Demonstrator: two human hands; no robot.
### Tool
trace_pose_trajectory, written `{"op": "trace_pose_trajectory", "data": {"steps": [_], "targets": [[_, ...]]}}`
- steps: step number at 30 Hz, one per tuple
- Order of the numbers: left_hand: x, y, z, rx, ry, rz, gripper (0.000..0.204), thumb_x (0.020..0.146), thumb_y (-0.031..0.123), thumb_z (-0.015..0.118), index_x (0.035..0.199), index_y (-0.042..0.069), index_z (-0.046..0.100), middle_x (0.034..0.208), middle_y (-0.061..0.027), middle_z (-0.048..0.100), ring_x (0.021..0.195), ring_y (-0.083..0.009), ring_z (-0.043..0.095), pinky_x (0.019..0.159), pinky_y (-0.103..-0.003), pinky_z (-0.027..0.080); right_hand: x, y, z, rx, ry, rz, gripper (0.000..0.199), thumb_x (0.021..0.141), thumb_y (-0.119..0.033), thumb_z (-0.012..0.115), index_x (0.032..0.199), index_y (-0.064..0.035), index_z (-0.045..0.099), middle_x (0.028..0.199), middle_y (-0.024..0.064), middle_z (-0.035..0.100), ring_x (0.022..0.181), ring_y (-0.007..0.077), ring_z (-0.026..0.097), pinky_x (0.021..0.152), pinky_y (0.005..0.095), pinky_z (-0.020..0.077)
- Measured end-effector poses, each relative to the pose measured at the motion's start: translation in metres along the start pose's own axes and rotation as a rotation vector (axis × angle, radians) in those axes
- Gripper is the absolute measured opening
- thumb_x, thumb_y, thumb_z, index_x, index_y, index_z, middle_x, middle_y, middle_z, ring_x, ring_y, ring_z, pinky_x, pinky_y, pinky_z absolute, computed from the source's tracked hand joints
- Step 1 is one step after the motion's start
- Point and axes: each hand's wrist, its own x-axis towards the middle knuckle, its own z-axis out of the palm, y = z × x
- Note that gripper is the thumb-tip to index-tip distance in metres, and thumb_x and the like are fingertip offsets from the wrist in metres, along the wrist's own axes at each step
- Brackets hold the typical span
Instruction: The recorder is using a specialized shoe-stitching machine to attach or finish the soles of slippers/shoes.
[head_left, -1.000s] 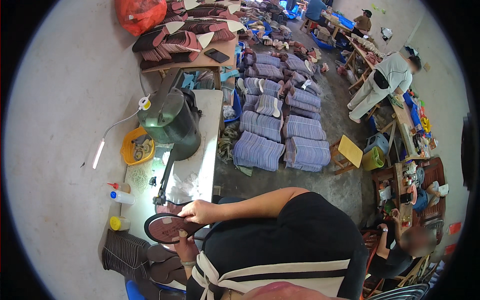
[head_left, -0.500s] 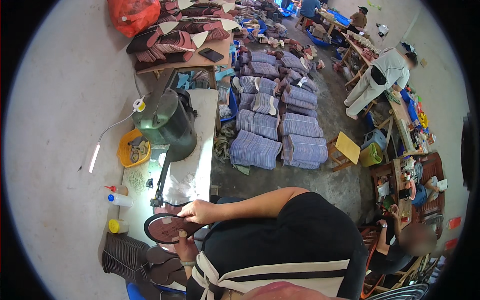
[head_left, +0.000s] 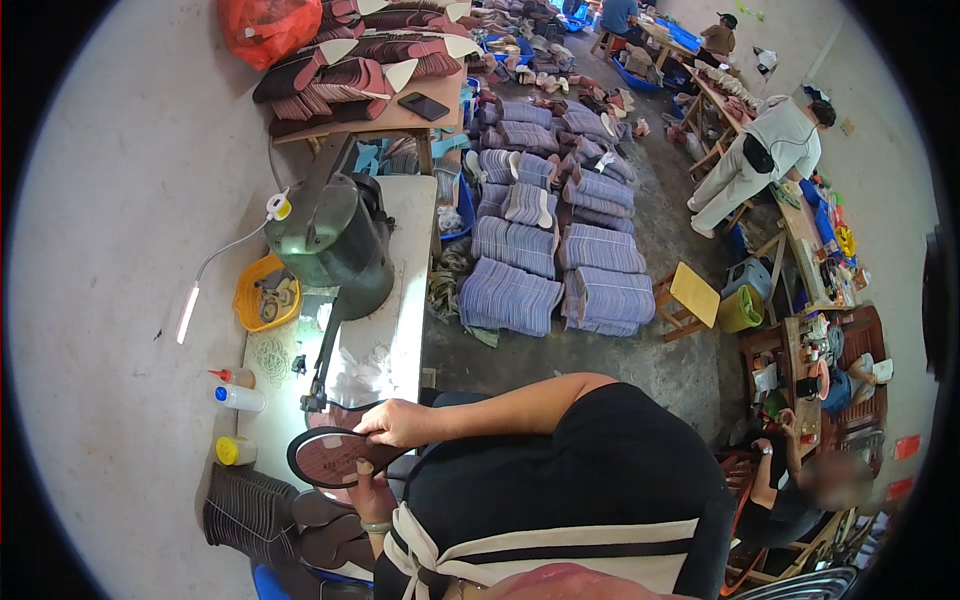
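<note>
A slipper sole (head_left: 330, 455) with a pinkish-brown face and black rim is held between my two hands, tilted beside the sewing machine (head_left: 335, 250). My right hand (head_left: 400, 423) closes on its upper edge with bent fingers. My left hand (head_left: 372, 495), a bangle at the wrist, grips the lower edge; its thumb lies on the face and the other fingers are mostly hidden underneath. The machine's thin arm (head_left: 318, 385) ends just above the sole. Another pinkish piece (head_left: 345, 418) lies partly hidden behind it.
A yellow basket (head_left: 268, 293), several bottles (head_left: 240, 399) and a lit lamp (head_left: 187, 315) are by the wall. Dark soles (head_left: 245, 515) are stacked near my left hand. Bundled striped soles (head_left: 510, 297) cover the floor beyond the white table (head_left: 405, 215). Co-workers (head_left: 770, 150) work along the right.
My hands and the sole stay nearly still. The standing co-worker's head shifts slightly, and the seated person at lower right moves a little.
</note>
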Motion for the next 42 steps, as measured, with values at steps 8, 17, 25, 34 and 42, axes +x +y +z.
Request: {"op": "trace_pose_trajectory", "data": {"steps": [8, 17, 25, 34, 42], "targets": [[0.0, 0.003, 0.003, 0.0, -0.013, 0.024, 0.047, 0.089, 0.024, 0.06, 0.128, 0.007, 0.041, 0.123, -0.0081, 0.05, 0.111, -0.0228, 0.052, 0.092, -0.041, 0.043, 0.002, 0.0, 0.001, 0.012, -0.004, 0.003, 0.03, 0.075, -0.005, 0.062, 0.106, -0.0037, 0.063, 0.091, 0.0145, 0.064, 0.087, 0.0297, 0.061, 0.079, 0.0345, 0.0469], [-0.001, 0.002, 0.004, -0.009, 0.004, 0.003, 0.05, 0.087, 0.022, 0.062, 0.129, 0.006, 0.04, 0.126, -0.0098, 0.049, 0.113, -0.0245, 0.051, 0.094, -0.041, 0.042, 0.0, -0.001, 0.0, 0.002, 0.009, 0.006, 0.029, 0.075, -0.005, 0.062, 0.105, -0.0034, 0.064, 0.091, 0.0144, 0.064, 0.088, 0.0296, 0.061, 0.079, 0.0349, 0.0469], [0.0, 0.002, 0.002, -0.015, -0.005, 0.002, 0.054, 0.087, 0.022, 0.062, 0.132, 0.006, 0.036, 0.127, -0.0105, 0.048, 0.114, -0.0254, 0.05, 0.096, -0.042, 0.042, 0.0, -0.002, 0.0, 0.007, -0.009, 0.025, 0.029, 0.075, -0.005, 0.062, 0.104, -0.0034, 0.064, 0.091, 0.0142, 0.064, 0.088, 0.0296, 0.061, 0.079, 0.0348, 0.0467], [-0.001, 0.0, 0.0, -0.013, -0.004, 0.005, 0.053, 0.088, 0.022, 0.06, 0.132, 0.006, 0.036, 0.129, -0.0112, 0.046, 0.115, -0.0266, 0.049, 0.096, -0.044, 0.041, 0.0, -0.003, 0.0, 0.008, -0.012, 0.025, 0.03, 0.075, -0.004, 0.061, 0.105, -0.0031, 0.064, 0.09, 0.0145, 0.064, 0.087, 0.0297, 0.061, 0.079, 0.0346, 0.0466], [0.002, -0.001, -0.004, -0.026, -0.013, -0.013, 0.054, 0.088, 0.021, 0.06, 0.133, 0.006, 0.035, 0.13, -0.011, 0.045, 0.116, -0.0267, 0.049, 0.097, -0.044, 0.041, 0.0, 0.001, 0.004, 0.008, 0.027, 0.03, 0.032, 0.072, -0.006, 0.06, 0.104, -0.0053, 0.065, 0.093, 0.0158, 0.065, 0.088, 0.0305, 0.061, 0.08, 0.0358, 0.0466]]}}
